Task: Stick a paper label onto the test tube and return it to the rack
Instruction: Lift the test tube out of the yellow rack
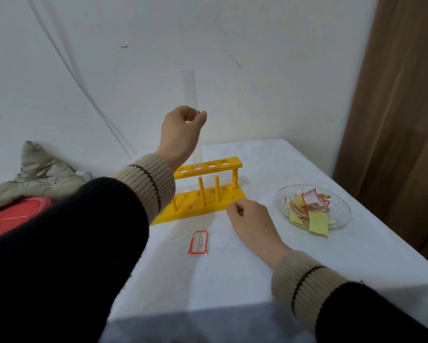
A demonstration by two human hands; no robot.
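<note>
Left hand (183,129) pinches test tube (190,91) above rack (209,169); right hand (248,219) loosely curled, holding nothing, on tabletop (232,268). Label (198,243) at 6 o'clock of rack, unstuck. Next: pick up label.

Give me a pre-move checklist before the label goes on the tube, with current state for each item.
1. Tube held: ok. The left hand pinches the test tube around its middle, upright above the rack.
2. Tube clear of the rack: cannot tell. Its lower end sits at the top plate's holes, partly behind the hand.
3. Label available: ok. One red-bordered label lies flat on the table, in front of the rack.
4. Right hand free: cannot tell. The right hand rests loosely closed beside the rack base; nothing visible in it.
5. Label backing peeled: cannot tell.
6. Scrap dish out of the way: ok. The glass dish of paper scraps sits to the right.
</note>
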